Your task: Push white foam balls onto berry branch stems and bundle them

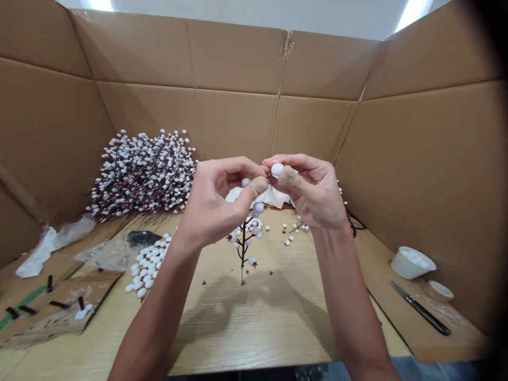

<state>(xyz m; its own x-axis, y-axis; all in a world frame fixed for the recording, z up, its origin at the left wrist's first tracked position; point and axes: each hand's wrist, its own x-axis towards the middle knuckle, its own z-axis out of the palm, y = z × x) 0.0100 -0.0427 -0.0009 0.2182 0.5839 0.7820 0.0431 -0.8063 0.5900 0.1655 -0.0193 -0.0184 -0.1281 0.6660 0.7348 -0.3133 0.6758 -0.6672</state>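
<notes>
Both of my hands are raised over the middle of the table, fingertips almost meeting. My left hand [218,201] is closed in a pinch on a thin twig of an artificial berry branch [243,241]. The branch hangs upright below it, with a dark stem, white berries and small brown star-shaped caps. Between the thumb and fingers of my right hand [315,196] is a white berry [277,169], right at the twig's tip. Beige wraps cover both thumbs. Whether the berry is seated on the twig cannot be made out.
A large heap of finished berry branches [145,174] lies back left. Loose white berries [147,267] are piled left of centre, near clear plastic bags [113,255]. On the right are a white bowl [410,263], a tape roll [440,291] and a knife [423,311]. Cardboard walls [234,121] enclose the table.
</notes>
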